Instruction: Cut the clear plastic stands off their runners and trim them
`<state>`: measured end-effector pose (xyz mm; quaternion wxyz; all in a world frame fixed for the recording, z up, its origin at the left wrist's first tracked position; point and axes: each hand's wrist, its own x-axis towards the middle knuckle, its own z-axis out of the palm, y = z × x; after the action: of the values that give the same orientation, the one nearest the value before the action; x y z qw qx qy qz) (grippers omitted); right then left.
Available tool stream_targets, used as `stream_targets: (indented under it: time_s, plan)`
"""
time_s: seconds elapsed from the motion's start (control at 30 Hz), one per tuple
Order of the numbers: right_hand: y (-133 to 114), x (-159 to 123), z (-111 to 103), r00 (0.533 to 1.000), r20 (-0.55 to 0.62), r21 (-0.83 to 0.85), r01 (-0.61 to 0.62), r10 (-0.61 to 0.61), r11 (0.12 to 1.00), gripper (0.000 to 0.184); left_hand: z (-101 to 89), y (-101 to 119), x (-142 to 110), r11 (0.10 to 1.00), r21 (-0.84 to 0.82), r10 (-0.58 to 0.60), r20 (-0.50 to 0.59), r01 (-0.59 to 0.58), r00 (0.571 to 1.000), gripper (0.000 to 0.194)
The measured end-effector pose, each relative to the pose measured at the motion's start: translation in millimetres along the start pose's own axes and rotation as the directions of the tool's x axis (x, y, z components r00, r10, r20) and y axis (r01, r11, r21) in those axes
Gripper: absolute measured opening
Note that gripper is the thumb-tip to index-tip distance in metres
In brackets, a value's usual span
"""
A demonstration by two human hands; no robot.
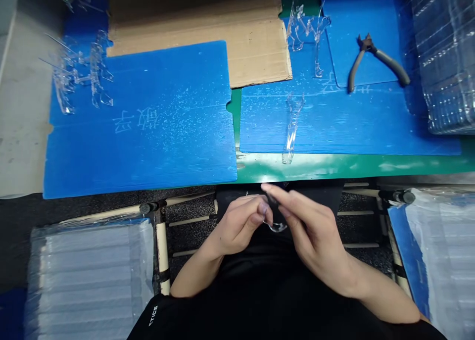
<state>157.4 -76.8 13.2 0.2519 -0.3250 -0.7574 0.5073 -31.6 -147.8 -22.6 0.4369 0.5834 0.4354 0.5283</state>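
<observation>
My left hand (245, 222) is closed, thumb against fingers, on a clear plastic piece (276, 227). A curved end of the piece shows past the fingertips, and the rest is hidden by the hand. My right hand (315, 226) faces it from the other side, index finger stretched above the thumb. Between that finger and thumb is something small and dark, too unclear to name. Both hands are over my lap, just in front of the table edge. Beyond them, a clear plastic part with a forked end (292, 129) lies near the edge.
Blue sheets (178, 152) and cardboard (256, 58) cover the green table (334, 167). Branched clear plastic pieces (98, 72) lie at left, others (300, 28) at back. Nippers (367, 45) lie right, beside stacked clear trays (445, 72). Film-wrapped trays (89, 275) stand low left; more wrapped material (449, 251) stands low right.
</observation>
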Motion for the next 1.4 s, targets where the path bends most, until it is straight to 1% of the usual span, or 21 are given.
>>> stream_targets:
  time_s: [0.1,0.23,0.3,0.33,0.43,0.47,0.63,0.7,0.77,0.87,0.93,0.97,1.0,1.07,1.1,1.13,1.2,1.23,1.33,1.4]
  plan:
    - [5.3,5.6,-5.0,0.998,-0.055,-0.003,-0.036,0.036,0.999,0.045,2.6,2.3,-0.4,0.999,-0.036,0.019,0.015,-0.018,1.000,0.038]
    - [1.2,11.2,-11.8,0.995,-0.071,0.003,-0.067,0.067,0.998,0.044,3.7,3.2,-2.0,0.995,-0.083,-0.053,-0.031,0.051,0.998,0.040]
    - [-3.3,15.5,-13.8,0.992,-0.078,0.061,-0.091,0.096,0.994,0.041,4.4,3.3,-2.6,0.995,-0.081,-0.067,-0.029,0.064,0.997,0.042]
    - [-5.5,18.2,-14.5,0.992,-0.075,0.107,-0.088,0.097,0.990,0.036,5.0,3.4,-2.7,0.996,-0.069,-0.065,-0.023,0.063,0.998,0.042]
    - [-11.2,26.3,-16.6,0.996,-0.057,0.222,-0.054,0.068,0.974,0.011,6.7,3.5,-2.6,0.998,-0.046,-0.044,-0.011,0.043,0.999,0.041]
    - [-12.7,28.4,-17.2,0.997,-0.049,0.240,-0.050,0.063,0.970,0.009,7.1,3.5,-2.4,0.998,-0.046,-0.036,-0.010,0.035,0.999,0.041]
    - [-17.3,31.7,-16.7,0.999,0.030,0.358,-0.054,0.046,0.932,0.014,6.7,2.1,-2.7,0.999,-0.042,-0.013,-0.008,0.013,1.000,0.041]
    - [-18.2,31.4,-15.2,0.997,0.051,0.420,-0.067,0.050,0.905,0.010,5.6,0.6,-4.1,0.999,-0.039,-0.021,-0.016,0.020,1.000,0.041]
    - [-19.3,31.5,-14.0,0.995,0.061,0.459,-0.103,0.085,0.882,0.010,5.0,-0.5,-6.0,0.999,-0.038,-0.040,-0.014,0.039,0.999,0.040]
    - [-20.6,33.6,-14.3,0.982,0.113,0.484,-0.189,0.154,0.854,0.021,7.2,0.6,-6.4,0.995,-0.055,-0.083,0.022,0.084,0.996,0.041]
    - [-19.0,35.7,-16.0,0.972,0.122,0.504,-0.235,0.201,0.831,0.027,10.7,4.2,-2.1,0.980,-0.147,-0.131,0.026,0.133,0.991,0.038]
    - [-16.7,36.7,-17.0,0.971,0.088,0.520,-0.237,0.224,0.821,0.027,12.2,6.8,2.0,0.959,-0.242,-0.150,0.007,0.147,0.989,0.033]
    - [-13.5,37.3,-17.8,0.969,0.024,0.536,-0.221,0.247,0.815,0.026,13.0,9.8,7.4,0.922,-0.357,-0.169,-0.027,0.148,0.985,0.027]
    - [-4.6,36.9,-18.0,0.951,-0.137,0.567,-0.154,0.278,0.809,0.026,11.4,16.1,21.3,0.818,-0.567,-0.218,-0.148,0.098,0.965,0.019]
    - [0.4,35.6,-17.1,0.940,-0.190,0.578,-0.127,0.283,0.806,0.027,8.7,19.0,28.9,0.775,-0.629,-0.254,-0.223,0.060,0.941,0.020]
    - [5.4,33.6,-15.3,0.934,-0.212,0.583,-0.115,0.287,0.804,0.026,5.0,21.4,36.3,0.752,-0.659,-0.293,-0.293,0.030,0.910,0.023]
    - [13.8,27.5,-9.3,0.928,-0.208,0.586,-0.135,0.308,0.799,0.024,-3.4,24.4,48.6,0.745,-0.667,-0.361,-0.400,0.002,0.843,0.028]
    - [16.8,23.8,-5.5,0.925,-0.192,0.581,-0.163,0.328,0.797,0.024,-7.2,24.9,53.2,0.746,-0.666,-0.382,-0.431,-0.003,0.818,0.029]
    - [20.3,12.8,5.4,0.910,-0.126,0.568,-0.260,0.395,0.781,0.029,-12.8,23.6,60.7,0.737,-0.676,-0.422,-0.467,-0.006,0.777,0.024]
    - [19.0,7.0,9.8,0.909,-0.075,0.568,-0.299,0.410,0.767,0.034,-12.4,21.8,62.6,0.729,-0.685,-0.436,-0.475,-0.010,0.765,0.022]
